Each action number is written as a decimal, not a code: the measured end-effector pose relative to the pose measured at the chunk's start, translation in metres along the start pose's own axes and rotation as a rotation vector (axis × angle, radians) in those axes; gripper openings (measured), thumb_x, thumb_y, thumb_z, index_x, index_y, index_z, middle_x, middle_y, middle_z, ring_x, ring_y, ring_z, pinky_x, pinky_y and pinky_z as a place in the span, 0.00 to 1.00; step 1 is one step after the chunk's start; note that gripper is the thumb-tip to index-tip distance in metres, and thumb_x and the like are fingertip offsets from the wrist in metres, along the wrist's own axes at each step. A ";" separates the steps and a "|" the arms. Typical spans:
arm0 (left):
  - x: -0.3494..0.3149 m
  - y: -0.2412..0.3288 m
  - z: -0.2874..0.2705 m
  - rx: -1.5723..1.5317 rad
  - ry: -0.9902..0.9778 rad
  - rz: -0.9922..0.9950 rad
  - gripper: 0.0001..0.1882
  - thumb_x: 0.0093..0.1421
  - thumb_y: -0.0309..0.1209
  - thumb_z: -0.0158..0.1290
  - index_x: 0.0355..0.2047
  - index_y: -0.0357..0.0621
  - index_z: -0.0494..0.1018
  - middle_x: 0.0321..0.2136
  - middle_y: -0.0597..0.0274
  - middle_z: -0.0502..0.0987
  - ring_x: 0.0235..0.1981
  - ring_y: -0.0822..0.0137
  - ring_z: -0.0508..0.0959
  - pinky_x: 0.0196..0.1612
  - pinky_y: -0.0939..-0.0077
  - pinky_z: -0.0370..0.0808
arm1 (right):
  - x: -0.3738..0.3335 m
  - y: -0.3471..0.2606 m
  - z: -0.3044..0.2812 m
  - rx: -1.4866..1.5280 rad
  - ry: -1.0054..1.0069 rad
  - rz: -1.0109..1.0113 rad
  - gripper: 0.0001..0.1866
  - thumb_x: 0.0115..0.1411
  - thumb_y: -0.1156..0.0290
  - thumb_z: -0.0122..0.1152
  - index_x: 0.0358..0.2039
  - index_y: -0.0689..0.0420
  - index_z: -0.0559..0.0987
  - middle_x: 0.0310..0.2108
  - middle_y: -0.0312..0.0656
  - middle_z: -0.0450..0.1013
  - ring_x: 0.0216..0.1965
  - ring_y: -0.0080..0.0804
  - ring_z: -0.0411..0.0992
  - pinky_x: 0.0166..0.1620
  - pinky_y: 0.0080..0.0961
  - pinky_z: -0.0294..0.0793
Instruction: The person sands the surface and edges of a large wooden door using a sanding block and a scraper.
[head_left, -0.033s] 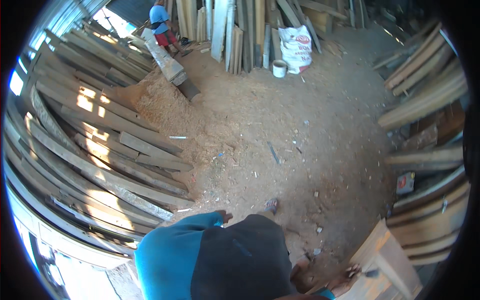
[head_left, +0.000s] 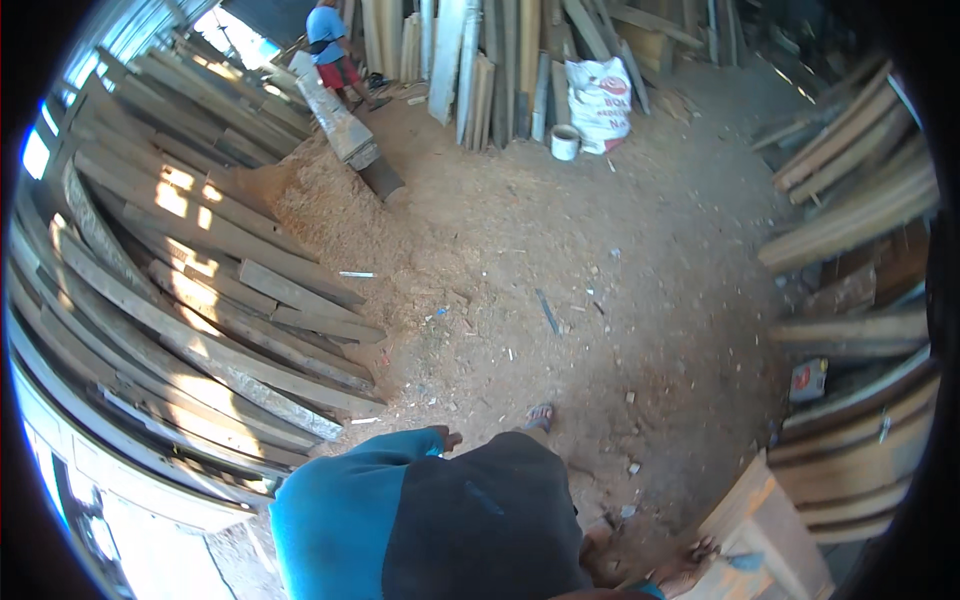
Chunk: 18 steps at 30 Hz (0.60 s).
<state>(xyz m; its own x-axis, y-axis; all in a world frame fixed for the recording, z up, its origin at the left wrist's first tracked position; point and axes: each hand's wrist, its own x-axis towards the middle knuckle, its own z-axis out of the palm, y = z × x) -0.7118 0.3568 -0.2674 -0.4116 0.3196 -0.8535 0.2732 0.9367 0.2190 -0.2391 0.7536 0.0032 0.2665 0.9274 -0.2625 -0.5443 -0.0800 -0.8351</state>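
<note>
My left hand (head_left: 452, 438) shows past the blue sleeve, beside my dark-clothed knee. Its fingers look loosely apart, and I see nothing in them. At the lower right, my right hand (head_left: 683, 571) is closed around a small tool with a flat grey-blue end, which looks like a putty knife (head_left: 743, 562). The flat end lies against a pale wooden panel (head_left: 800, 550) that has orange-brown patches on its face. Part of my right palm and the tool's handle are hidden by the fingers.
Long planks (head_left: 200, 330) are stacked along the left. Sawdust (head_left: 330, 205) is heaped near a sloping chute (head_left: 340, 130), where a person (head_left: 328, 45) stands. A white sack (head_left: 600, 105) and a bucket (head_left: 564, 142) stand before upright boards. More boards (head_left: 850, 215) line the right.
The view has shifted slightly. The putty knife's flat end now shows broader and bluer against the panel. My left hand stays beside the knee.
</note>
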 end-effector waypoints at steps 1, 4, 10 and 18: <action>-0.007 0.005 0.002 -0.101 -0.013 -0.004 0.37 0.62 0.66 0.50 0.36 0.40 0.85 0.40 0.43 0.84 0.42 0.44 0.83 0.49 0.50 0.76 | 0.002 0.007 0.025 -0.061 0.039 -0.009 0.25 0.71 0.58 0.59 0.61 0.60 0.73 0.50 0.41 0.75 0.46 0.26 0.73 0.52 0.24 0.73; 0.012 -0.013 -0.015 0.056 0.124 0.183 0.35 0.63 0.65 0.46 0.38 0.45 0.85 0.42 0.42 0.84 0.46 0.42 0.82 0.50 0.48 0.75 | 0.025 0.032 0.051 -0.162 0.071 0.016 0.22 0.70 0.57 0.61 0.56 0.59 0.76 0.47 0.43 0.75 0.42 0.31 0.72 0.49 0.32 0.74; 0.084 0.034 -0.119 -0.198 0.114 0.050 0.32 0.61 0.59 0.53 0.47 0.41 0.76 0.44 0.43 0.81 0.49 0.42 0.80 0.49 0.50 0.76 | 0.067 0.087 0.077 -0.264 0.043 -0.029 0.16 0.70 0.57 0.61 0.46 0.56 0.82 0.40 0.46 0.75 0.34 0.39 0.70 0.43 0.42 0.75; 0.102 0.057 -0.215 -0.459 0.409 0.029 0.30 0.48 0.48 0.62 0.45 0.37 0.78 0.46 0.40 0.81 0.49 0.42 0.81 0.51 0.52 0.77 | 0.021 0.125 0.267 -0.289 -0.086 0.221 0.17 0.72 0.60 0.57 0.32 0.60 0.82 0.29 0.41 0.73 0.29 0.34 0.67 0.39 0.37 0.70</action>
<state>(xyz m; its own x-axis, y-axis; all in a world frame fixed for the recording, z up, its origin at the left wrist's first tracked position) -0.9251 0.4736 -0.2407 -0.7348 0.2896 -0.6133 -0.0756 0.8637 0.4983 -0.5143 0.8603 0.0226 0.0933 0.9024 -0.4208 -0.3312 -0.3704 -0.8678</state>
